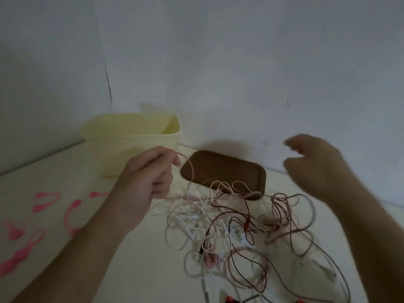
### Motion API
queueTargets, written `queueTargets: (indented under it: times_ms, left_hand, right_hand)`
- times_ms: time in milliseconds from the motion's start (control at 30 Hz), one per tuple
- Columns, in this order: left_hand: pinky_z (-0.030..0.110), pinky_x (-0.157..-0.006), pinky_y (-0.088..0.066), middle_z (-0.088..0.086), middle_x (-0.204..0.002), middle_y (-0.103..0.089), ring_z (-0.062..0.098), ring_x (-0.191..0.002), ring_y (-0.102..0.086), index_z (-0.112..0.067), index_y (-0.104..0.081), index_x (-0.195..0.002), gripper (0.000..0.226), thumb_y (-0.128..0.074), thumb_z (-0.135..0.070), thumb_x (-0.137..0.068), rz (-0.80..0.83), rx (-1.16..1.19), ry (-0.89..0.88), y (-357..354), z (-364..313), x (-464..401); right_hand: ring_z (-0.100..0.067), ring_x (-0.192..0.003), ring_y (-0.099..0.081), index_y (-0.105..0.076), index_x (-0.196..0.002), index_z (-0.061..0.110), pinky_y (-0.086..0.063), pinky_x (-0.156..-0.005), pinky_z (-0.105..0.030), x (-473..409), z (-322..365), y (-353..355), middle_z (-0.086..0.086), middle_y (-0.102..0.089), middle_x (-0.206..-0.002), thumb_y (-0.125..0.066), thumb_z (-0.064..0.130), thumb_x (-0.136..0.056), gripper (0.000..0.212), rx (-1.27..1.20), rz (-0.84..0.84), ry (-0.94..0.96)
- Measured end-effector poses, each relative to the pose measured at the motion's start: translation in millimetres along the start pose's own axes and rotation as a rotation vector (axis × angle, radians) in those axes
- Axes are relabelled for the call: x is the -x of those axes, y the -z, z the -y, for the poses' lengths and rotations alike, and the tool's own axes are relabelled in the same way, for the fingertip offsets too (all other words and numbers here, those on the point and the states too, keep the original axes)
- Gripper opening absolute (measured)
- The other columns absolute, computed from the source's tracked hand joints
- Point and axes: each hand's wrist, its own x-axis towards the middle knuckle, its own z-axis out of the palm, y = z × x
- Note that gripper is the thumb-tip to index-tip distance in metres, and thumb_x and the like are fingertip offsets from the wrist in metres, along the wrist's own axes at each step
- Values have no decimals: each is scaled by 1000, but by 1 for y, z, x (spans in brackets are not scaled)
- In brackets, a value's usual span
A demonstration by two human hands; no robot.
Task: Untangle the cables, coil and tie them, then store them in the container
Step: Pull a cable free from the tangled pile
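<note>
While the left hand (pixel 148 173) had its grip pinching one pink cable (pixel 189 169) up from the tangle (pixel 240 219) at 5 o'clock of the tub (pixel 131 145), the right hand (pixel 314 162) hung spread and blurry; I'd draw it out slowly.

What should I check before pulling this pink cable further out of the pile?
1. Left hand grips the pink cable: ok.
2. Right hand free to help, raised and holding nothing: ok, though blurred.
3. Pink cable clear of the tangled pile: not ok, it runs down into the other cables.
4. Yellow container open and upright: ok.
5. Brown lid out of the way: not ok, cable loops lie over its near edge.
6. Pink ties laid out on the table: ok.
</note>
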Motion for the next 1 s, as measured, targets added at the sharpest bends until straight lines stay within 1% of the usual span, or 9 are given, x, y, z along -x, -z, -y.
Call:
queueTargets:
  times_ms: [100, 200, 267, 367, 567, 667, 833, 900, 1000]
  left_hand:
    - [29, -51, -17, 0, -55, -28, 17, -50, -20, -11, -74, -87, 22, -67, -30, -96, 81, -184, -26, -23, 3, 9]
    - [16, -47, -33, -15, -48, -47, 0, -42, -40, -10, -75, -80, 20, -64, -14, -96, 85, -255, -43, -35, 7, 12]
    - [14, -46, -33, -16, -46, -48, -1, -42, -40, -12, -74, -73, 24, -69, -18, -96, 88, -274, -21, -35, 8, 13]
    - [34, -53, -18, 0, -52, -34, 22, -52, -27, -14, -73, -69, 40, -78, -51, -85, 94, -345, -22, -20, 6, 12]
    - [36, -58, -28, 0, -53, -32, 20, -53, -28, -11, -49, -57, 44, -67, -27, -93, -7, -132, -87, -3, -3, 1]
    - [34, -56, -26, -3, -55, -26, 18, -52, -23, -11, -53, -61, 37, -65, -23, -94, -16, 41, -51, 5, -3, -4]
    - [24, -50, -30, -6, -59, -25, 9, -50, -23, -9, -58, -81, 25, -47, -21, -101, 87, 413, 5, 13, -7, -3]
    - [22, -45, -24, -6, -58, -24, 9, -49, -18, -10, -56, -88, 24, -43, -21, -105, 108, 443, 3, 13, -8, -2]
    - [19, -44, -15, -2, -59, -17, 11, -48, -12, -5, -62, -93, 20, -57, -22, -101, 54, 204, 1, 3, -3, 1]
  right_hand:
    - [-4, -123, -61, -56, -151, 30, -47, -98, -25, 33, 43, -18, 11, -63, -145, -67, 22, -81, 71, -398, 376, 226]
    - [-3, -119, -63, -49, -152, 30, -53, -101, -30, 53, 62, -48, 13, -68, -130, -69, 25, -94, 61, -260, 596, 539]
    - [2, -95, -65, -57, -140, 27, -57, -86, -28, 52, 63, -58, 12, -71, -109, -64, 18, -103, 39, -129, 508, 585]
    - [4, -63, -57, -75, -101, 25, -46, -61, -17, 41, 57, -53, 16, -63, -72, -55, 13, -107, 23, -196, 424, 448]
    - [-11, -45, -27, -65, -70, 15, -20, -46, -21, 1, 17, 3, 4, -34, -54, -48, 0, -97, 35, -1116, -49, 156]
    - [-11, -43, -18, -57, -68, 19, -14, -42, -22, -14, -3, 22, 7, -25, -52, -42, -2, -96, 37, -1276, -205, 25]
    - [-13, -41, -21, -49, -57, 23, -18, -41, -28, -21, -21, 21, 9, -27, -48, -46, 12, -84, 29, -1163, -394, -236]
    - [-13, -42, -40, -62, -54, 18, -28, -48, -29, -15, -17, 19, 7, -46, -43, -52, 15, -83, 31, -804, -367, -235]
    - [-23, -96, -69, -79, -102, 25, -48, -82, -33, 6, 3, 9, 1, -79, -105, -63, 13, -89, 24, -168, -137, -57]
